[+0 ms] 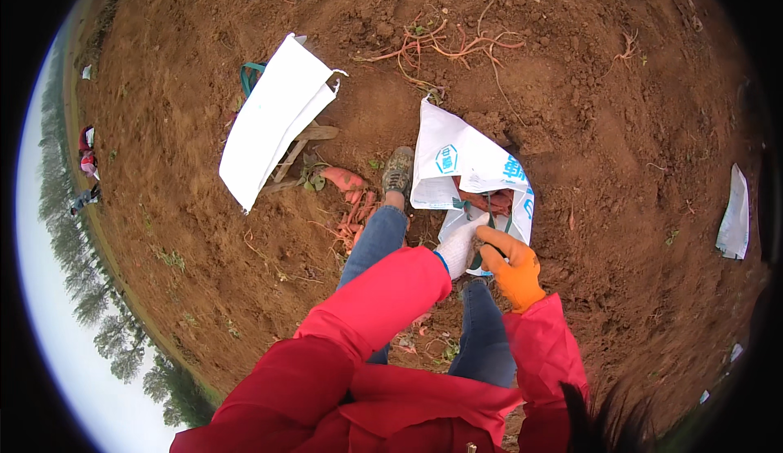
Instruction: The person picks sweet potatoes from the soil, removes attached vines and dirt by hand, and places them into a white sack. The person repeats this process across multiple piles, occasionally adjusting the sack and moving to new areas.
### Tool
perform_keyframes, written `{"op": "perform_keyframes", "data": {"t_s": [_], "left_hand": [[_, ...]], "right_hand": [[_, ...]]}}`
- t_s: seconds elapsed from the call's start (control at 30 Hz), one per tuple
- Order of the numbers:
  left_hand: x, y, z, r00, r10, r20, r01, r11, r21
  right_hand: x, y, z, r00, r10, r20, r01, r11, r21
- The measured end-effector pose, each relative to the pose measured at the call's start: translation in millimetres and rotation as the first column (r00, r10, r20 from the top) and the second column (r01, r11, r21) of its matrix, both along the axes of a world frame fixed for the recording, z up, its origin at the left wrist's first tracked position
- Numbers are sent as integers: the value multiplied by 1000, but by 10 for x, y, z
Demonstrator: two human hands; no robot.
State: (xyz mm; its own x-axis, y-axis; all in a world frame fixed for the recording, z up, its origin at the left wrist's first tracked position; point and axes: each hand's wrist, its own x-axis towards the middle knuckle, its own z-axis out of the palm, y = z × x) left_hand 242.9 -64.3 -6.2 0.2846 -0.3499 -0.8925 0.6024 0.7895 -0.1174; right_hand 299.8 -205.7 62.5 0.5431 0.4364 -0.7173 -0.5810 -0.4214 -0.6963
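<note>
A white woven sack [470, 141] with blue printing stands on the soil in front of me, its mouth folded partly open. Reddish sweet potatoes [498, 201] show inside. My left hand [462, 248], in a white knit glove, is closed at the sack's near side on a dark green strap [478, 261]. Beside it, touching or almost touching, my right hand [514, 269] wears an orange glove. Its thumb and forefinger are bent around the same strap; the fingertips are partly hidden.
Another white sack [278, 116] lies over a wooden frame [292, 158] at left. Loose sweet potatoes [355, 208] lie beside my shoe [398, 170]. Pulled roots [443, 46] are ahead. A flat white sack [733, 214] lies far right. People [88, 158] are at the far left.
</note>
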Motion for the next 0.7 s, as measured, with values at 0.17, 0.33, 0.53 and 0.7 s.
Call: {"op": "perform_keyframes", "data": {"t_s": [0.17, 0.33, 0.53, 0.7], "left_hand": [[-228, -42, 426, 983, 151, 102, -156, 987, 41], [-386, 194, 948, 937, 330, 112, -332, 943, -1], [-716, 380, 1011, 935, 354, 28, -352, 933, -72], [-851, 411, 719, 923, 385, 0, -385, 922, -41]], "right_hand": [[-216, 46, 848, 918, 224, 326, -184, 972, -149], [-263, 286, 1375, 722, 353, 595, -390, 918, -72], [-400, 541, 1518, 536, 559, 633, -572, 792, -214], [-135, 772, 1208, 450, 613, 650, -657, 720, -224]]}}
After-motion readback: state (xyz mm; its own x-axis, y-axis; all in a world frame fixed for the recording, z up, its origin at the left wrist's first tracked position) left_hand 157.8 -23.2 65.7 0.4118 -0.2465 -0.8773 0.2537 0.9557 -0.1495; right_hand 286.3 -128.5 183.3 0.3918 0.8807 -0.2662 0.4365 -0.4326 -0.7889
